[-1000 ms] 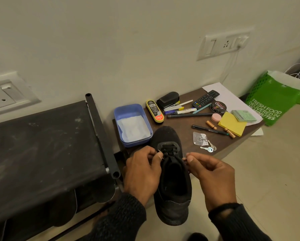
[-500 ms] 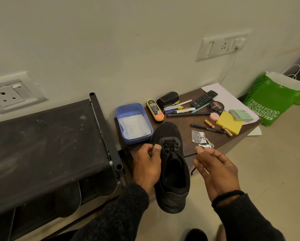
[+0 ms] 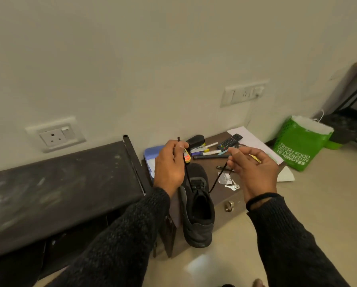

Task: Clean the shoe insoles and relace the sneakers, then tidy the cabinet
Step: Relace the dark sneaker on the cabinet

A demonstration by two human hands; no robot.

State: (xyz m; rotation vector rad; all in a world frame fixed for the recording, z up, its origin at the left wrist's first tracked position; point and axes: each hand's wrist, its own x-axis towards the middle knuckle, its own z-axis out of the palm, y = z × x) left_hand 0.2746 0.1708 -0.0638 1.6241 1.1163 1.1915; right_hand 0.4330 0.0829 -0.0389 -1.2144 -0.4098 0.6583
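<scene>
**Both Lace Ends Held Up Above a Black Sneaker**

Pale wall fills the upper part of the head view, with 2 white socket plates set into it, 1 at the left (image 3: 55, 134) and 1 further right (image 3: 244, 94). Below the left plate a dark, dusty shoe rack top (image 3: 55, 183) is seen, and beside it a low brown cabinet (image 3: 219, 195) stands on a beige floor.

A black sneaker (image 3: 198, 206) is seen with its toe on the cabinet top and its heel overhanging the front edge. A black shoelace (image 3: 217, 181) rises from the upper eyelets in 2 strands. The left strand is pinched by the left hand (image 3: 169, 164), fingers curled around it, and its tip sticks up above the thumb. The right strand is pinched between thumb and forefinger of the right hand (image 3: 254, 172), the other fingers being loosely bent. Both hands are raised above the shoe and kept well apart.

On the cabinet top behind the hands, a blue tray (image 3: 149, 158), a black remote (image 3: 229, 140), several pens (image 3: 206, 152), a white sheet (image 3: 254, 141) and a set of keys (image 3: 232, 186) are laid out. A green shopping bag (image 3: 300, 146) is set on the floor to the right.
</scene>
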